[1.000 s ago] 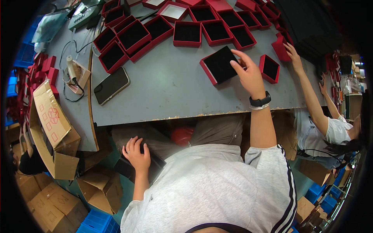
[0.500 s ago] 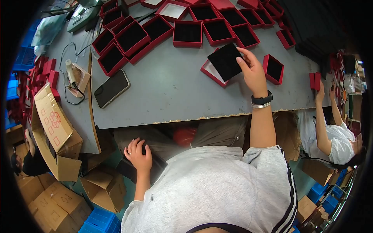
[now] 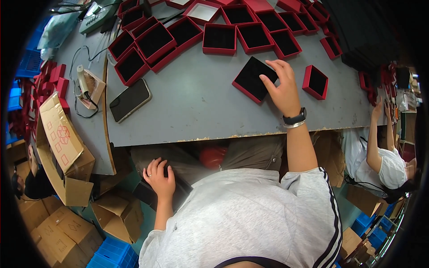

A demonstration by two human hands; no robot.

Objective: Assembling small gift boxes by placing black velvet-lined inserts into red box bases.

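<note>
My right hand (image 3: 286, 91) is over the right corner of a red box (image 3: 251, 96) on the grey table. A square black pad (image 3: 254, 76) fills this box, lying level with its rim. My thumb rests on the pad and my fingers reach its far corner, spread apart without gripping it. To the right of this hand stands a smaller red box (image 3: 315, 82) with a black inside. My left hand (image 3: 160, 178) lies by my lap, fingers outstretched and holding nothing, beside a dark flat thing (image 3: 145, 195) that is partly covered.
Several red boxes with black insides (image 3: 219, 38) crowd the far side; one open box (image 3: 202, 12) shows white. A phone (image 3: 129, 100) and a corded tool (image 3: 82, 82) lie left. A carton (image 3: 62, 138) stands beyond. A co-worker (image 3: 384, 161) sits right, near black stacks (image 3: 371, 40).
The black pad, tilted in my right hand before, now lies flat inside the red box and covers its white inside. My fingers have loosened. My left hand has stayed put.
</note>
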